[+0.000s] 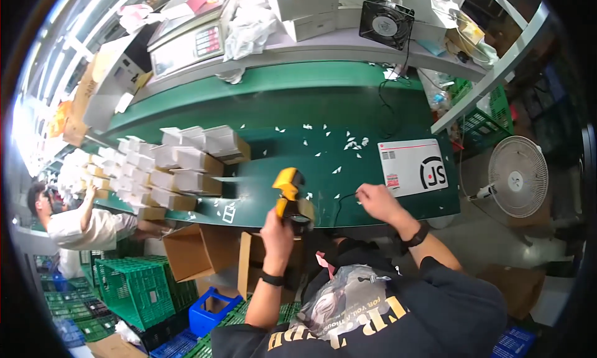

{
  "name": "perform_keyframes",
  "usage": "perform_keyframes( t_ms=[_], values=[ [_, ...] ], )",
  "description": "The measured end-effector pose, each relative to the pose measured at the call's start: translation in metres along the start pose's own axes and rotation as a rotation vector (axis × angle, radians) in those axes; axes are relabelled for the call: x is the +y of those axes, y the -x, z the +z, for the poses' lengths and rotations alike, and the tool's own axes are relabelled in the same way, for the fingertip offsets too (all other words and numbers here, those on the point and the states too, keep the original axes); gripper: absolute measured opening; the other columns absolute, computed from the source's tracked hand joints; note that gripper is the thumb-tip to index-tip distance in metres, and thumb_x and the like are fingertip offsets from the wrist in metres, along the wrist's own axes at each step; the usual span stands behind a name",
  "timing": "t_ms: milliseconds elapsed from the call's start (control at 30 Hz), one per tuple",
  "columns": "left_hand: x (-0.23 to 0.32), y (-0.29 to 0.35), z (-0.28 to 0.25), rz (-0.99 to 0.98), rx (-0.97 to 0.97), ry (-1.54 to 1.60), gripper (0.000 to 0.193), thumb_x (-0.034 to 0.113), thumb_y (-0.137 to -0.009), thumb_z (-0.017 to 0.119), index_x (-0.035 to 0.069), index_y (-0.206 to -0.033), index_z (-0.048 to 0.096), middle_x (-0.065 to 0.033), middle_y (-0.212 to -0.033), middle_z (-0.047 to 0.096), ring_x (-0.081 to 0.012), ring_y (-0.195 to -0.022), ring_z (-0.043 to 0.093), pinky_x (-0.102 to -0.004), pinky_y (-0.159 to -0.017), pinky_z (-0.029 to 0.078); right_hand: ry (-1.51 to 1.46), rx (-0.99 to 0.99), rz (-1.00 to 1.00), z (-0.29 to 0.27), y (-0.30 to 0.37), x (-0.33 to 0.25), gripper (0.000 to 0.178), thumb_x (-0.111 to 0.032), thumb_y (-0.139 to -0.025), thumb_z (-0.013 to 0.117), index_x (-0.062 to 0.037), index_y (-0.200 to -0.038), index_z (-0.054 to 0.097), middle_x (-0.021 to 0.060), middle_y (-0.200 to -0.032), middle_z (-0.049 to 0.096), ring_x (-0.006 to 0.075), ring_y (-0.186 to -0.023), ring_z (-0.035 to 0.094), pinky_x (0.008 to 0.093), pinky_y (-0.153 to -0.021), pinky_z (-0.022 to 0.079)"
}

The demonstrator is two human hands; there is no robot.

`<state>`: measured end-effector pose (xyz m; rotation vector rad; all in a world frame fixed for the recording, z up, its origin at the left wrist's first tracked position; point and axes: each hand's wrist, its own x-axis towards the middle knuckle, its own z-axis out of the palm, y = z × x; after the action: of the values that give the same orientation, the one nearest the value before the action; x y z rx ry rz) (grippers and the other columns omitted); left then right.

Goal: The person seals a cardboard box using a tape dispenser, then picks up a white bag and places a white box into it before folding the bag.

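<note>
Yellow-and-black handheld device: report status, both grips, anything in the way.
Left grip closed on yellow-and-black device. Right grip near white package, hold unclear. Loose white scraps scattered on green tabletop.

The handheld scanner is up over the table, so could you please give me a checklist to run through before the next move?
1. Scanner in hand: ok, the left hand grips it.
2. Right hand unburdened: cannot tell; its fingertips are by a black cable, perhaps pinching it.
3. White package lying flat: ok, on the green table.
4. Red-and-white label in sight: ok, it shows just above the right hand.
5. No litter on the table: not ok, white scraps are scattered about.
6. Boxes apart from the package: ok, they stand toward the left.
</note>
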<state>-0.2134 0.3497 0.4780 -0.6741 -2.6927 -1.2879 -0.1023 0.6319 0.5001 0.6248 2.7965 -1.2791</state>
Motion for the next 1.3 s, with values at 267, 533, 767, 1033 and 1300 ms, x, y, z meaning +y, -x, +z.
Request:
perform_keyframes(
  t_ms=[267,533,767,1033,1300],
  values=[
    [0.029,-0.005,-0.139,0.057,0.153,0.044,0.026,-0.006,-0.085,0.058,-0.004,-0.111,0.061,-0.0151,-0.092,0.067,-0.0260,-0.085,0.068,-0.0327,-0.077,0.052,0.400,-0.260,-0.424,-0.013,0.001,-0.013,0.021,-0.022,-0.089,0.062,-0.0023,-0.094,0.069,0.0146,-0.088,0.070,0.0328,-0.083,0.067,0.0380,-0.073,0.054],
    [0.022,0.049,-0.119,-0.224,0.293,0.659,0.028,0.003,-0.091,0.058,-0.003,-0.119,0.058,-0.0089,-0.104,0.068,-0.0149,-0.094,0.064,-0.0301,-0.082,0.051,-0.426,-0.236,-0.651,0.070,0.060,-0.163,0.048,-0.027,-0.081,0.079,-0.0025,-0.120,0.062,0.0134,-0.110,0.063,0.0259,-0.098,0.063,0.0340,-0.084,0.051],
    [0.031,0.084,-0.128,-0.340,0.207,1.018,0.029,0.009,-0.097,0.053,-0.001,-0.125,0.054,-0.0094,-0.113,0.066,-0.0160,-0.099,0.065,-0.0285,-0.084,0.051,-0.451,-0.522,-0.747,0.090,0.051,-0.185,0.059,-0.029,-0.081,0.080,-0.0026,-0.128,0.055,0.0113,-0.119,0.058,0.0204,-0.106,0.059,0.0316,-0.088,0.048],
    [0.019,0.115,-0.142,-0.429,-0.072,1.185,0.041,0.012,-0.096,0.059,0.001,-0.134,0.048,-0.0063,-0.118,0.064,-0.0141,-0.100,0.064,-0.0276,-0.085,0.051,-1.111,-0.766,-0.387,0.123,0.035,-0.176,0.071,-0.023,-0.081,0.080,-0.0035,-0.139,0.044,0.0135,-0.129,0.057,0.0231,-0.120,0.054,0.0392,-0.102,0.044],
    [0.014,0.124,-0.143,-0.090,-0.195,1.089,0.029,0.015,-0.094,0.063,0.001,-0.120,0.061,-0.0010,-0.104,0.066,-0.0085,-0.093,0.062,-0.0271,-0.080,0.052,-1.115,-1.363,-0.521,0.139,0.040,-0.198,0.079,-0.021,-0.084,0.076,-0.0027,-0.147,0.032,0.0125,-0.141,0.050,0.0231,-0.129,0.050,0.0379,-0.109,0.039]
  ],
)
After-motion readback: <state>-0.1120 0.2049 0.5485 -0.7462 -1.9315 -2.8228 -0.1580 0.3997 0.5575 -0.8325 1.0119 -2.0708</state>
